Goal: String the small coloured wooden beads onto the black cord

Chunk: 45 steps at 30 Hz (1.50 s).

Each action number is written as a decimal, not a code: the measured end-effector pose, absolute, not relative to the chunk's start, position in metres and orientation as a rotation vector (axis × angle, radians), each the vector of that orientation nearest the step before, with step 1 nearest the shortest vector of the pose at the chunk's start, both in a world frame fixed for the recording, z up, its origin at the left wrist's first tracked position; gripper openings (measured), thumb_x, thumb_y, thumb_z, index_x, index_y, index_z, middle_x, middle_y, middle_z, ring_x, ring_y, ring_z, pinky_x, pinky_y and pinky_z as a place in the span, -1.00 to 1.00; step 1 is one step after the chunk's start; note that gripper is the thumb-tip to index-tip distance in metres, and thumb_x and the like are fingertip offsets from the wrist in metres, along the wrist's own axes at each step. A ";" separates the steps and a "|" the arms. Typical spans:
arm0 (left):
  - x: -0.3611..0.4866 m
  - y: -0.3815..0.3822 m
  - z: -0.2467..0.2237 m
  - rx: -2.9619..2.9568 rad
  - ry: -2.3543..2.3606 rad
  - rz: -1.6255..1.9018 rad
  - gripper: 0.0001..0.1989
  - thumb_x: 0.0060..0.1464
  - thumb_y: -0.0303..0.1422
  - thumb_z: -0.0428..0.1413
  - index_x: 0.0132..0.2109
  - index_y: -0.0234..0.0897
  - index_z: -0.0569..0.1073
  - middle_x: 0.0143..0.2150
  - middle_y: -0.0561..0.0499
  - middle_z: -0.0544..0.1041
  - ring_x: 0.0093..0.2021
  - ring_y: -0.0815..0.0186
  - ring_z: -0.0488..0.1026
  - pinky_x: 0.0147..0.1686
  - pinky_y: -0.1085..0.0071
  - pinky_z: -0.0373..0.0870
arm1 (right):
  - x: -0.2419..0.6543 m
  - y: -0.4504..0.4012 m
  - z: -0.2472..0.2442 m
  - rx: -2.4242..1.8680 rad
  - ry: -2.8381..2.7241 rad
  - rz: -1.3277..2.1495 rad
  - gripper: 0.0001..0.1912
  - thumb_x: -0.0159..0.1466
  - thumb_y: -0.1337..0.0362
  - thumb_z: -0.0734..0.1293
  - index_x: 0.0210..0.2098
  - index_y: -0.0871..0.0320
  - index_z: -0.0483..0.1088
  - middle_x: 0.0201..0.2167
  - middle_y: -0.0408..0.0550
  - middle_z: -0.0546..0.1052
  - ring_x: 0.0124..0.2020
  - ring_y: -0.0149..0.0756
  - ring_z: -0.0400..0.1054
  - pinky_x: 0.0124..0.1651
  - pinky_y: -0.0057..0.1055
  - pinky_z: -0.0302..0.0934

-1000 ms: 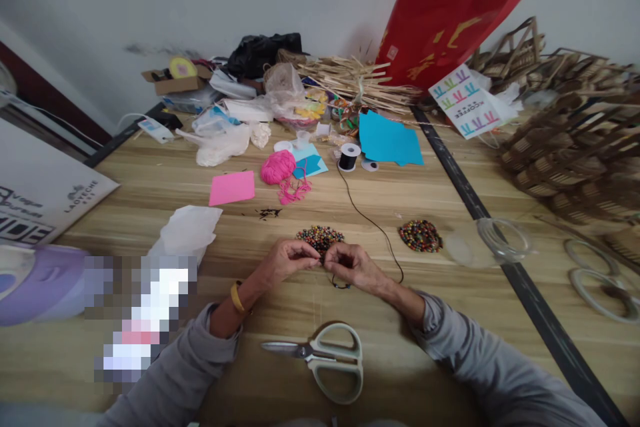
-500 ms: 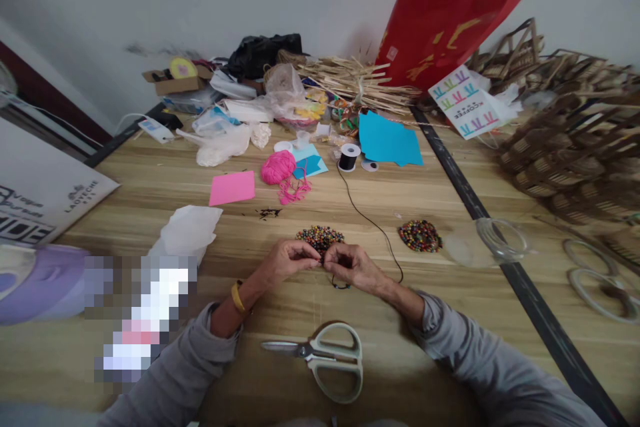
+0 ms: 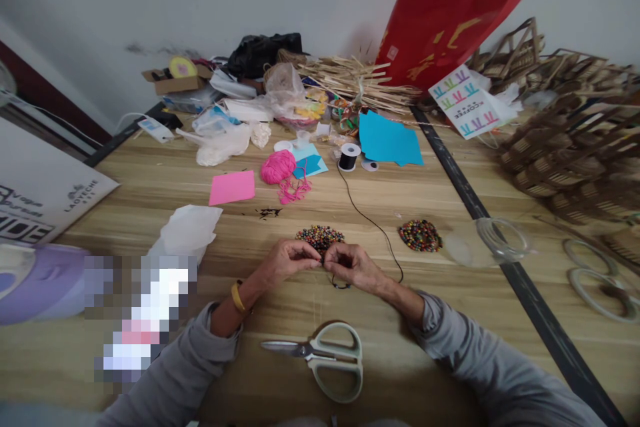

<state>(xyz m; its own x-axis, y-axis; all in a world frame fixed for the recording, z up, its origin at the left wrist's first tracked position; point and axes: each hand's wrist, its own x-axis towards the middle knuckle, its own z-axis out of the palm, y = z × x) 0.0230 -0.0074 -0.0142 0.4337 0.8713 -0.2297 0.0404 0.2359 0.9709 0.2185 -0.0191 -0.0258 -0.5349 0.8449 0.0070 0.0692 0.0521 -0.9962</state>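
Note:
Just in front of a pile of multicoloured beads point(image 3: 320, 236), my left hand point(image 3: 290, 260) and my right hand point(image 3: 353, 265) meet at the fingertips. The left thumb and fingers are pinched together; what lies between them is too small to make out. My right fingers are curled in a pinch around the black cord point(image 3: 373, 223), whose end with a few small beads hangs below the hand. That cord runs back to a spool point(image 3: 349, 157). Scissors point(image 3: 333, 353) lie on the table nearer to me. A strand of coloured beads point(image 3: 420, 235) rests at the right.
Pink yarn point(image 3: 279, 167), pink paper point(image 3: 232, 187) and blue sheets point(image 3: 390, 139) lie farther back. Clear tubing coils point(image 3: 501, 240) and woven baskets point(image 3: 575, 147) are on the right. A red bag point(image 3: 450, 13) stands behind. On the left are a white box point(image 3: 45, 180) and a purple object point(image 3: 47, 283).

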 end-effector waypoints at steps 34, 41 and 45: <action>0.021 -0.008 -0.019 1.345 0.936 0.677 -0.79 -0.17 -0.34 0.28 -0.36 -0.41 0.54 -0.48 0.00 0.54 -0.48 0.42 0.40 -0.42 0.52 0.29 | 0.218 -0.019 -0.025 -0.914 -1.700 1.542 -0.68 0.18 0.08 0.32 -0.44 0.25 0.32 -0.61 -0.21 0.25 -0.60 -0.52 0.07 -0.54 -0.55 -0.03; 0.021 -0.008 -0.017 1.426 0.933 0.698 -0.82 -0.14 -0.36 0.25 -0.37 -0.40 0.55 -0.41 -0.04 0.55 -0.40 0.37 0.42 -0.36 0.48 0.31 | 0.218 -0.018 -0.025 -0.910 -1.710 1.527 -0.69 0.18 0.09 0.32 -0.44 0.24 0.32 -0.62 -0.22 0.25 -0.60 -0.52 0.05 -0.55 -0.54 -0.03; 0.021 -0.008 -0.017 1.435 0.932 0.690 -0.82 -0.13 -0.36 0.24 -0.36 -0.40 0.55 -0.41 -0.04 0.55 -0.40 0.37 0.42 -0.36 0.48 0.30 | 0.218 -0.018 -0.025 -0.906 -1.713 1.521 -0.71 0.18 0.12 0.33 -0.44 0.25 0.33 -0.61 -0.20 0.26 -0.59 -0.51 0.07 -0.53 -0.53 -0.02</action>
<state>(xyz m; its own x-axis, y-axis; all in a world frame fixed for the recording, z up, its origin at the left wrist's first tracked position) 0.0208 -0.0075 -0.0172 0.4979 0.8593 -0.1166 0.1392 0.0535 0.9888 0.2183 -0.0182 -0.0251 -0.5379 0.8424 0.0322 0.0676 0.0811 -0.9944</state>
